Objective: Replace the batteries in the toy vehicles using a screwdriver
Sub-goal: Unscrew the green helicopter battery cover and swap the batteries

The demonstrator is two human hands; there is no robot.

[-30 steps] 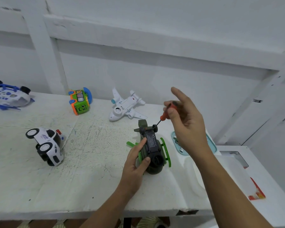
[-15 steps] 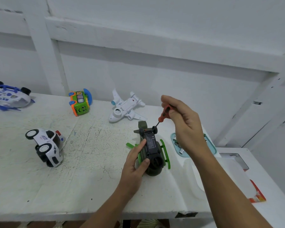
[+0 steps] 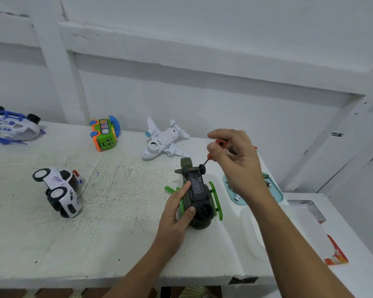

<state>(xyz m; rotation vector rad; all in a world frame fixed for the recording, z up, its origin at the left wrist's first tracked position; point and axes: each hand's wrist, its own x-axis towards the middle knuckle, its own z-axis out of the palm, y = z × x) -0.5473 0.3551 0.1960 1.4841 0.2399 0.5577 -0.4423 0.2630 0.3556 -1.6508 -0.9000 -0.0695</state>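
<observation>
While the left hand (image 3: 177,214) is gripping the upturned green helicopter (image 3: 199,196) at the centre of the frame, thumb and fingers curled round its side, the right hand (image 3: 235,160) is pinching the red screwdriver (image 3: 209,156) just above it, tip pointing down at the toy's far end by the wheels. The toy is lying on the white table (image 3: 95,233), with a pale blue tray (image 3: 277,189) holding batteries (image 3: 267,183) sitting just right of it.

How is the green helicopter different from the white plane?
The green helicopter is dark with green skids; the white plane is white with a blue engine. The left hand holds the helicopter and the right hand puts the screwdriver to it; nobody touches the plane, farther back. Both seem to lie belly up.
</observation>
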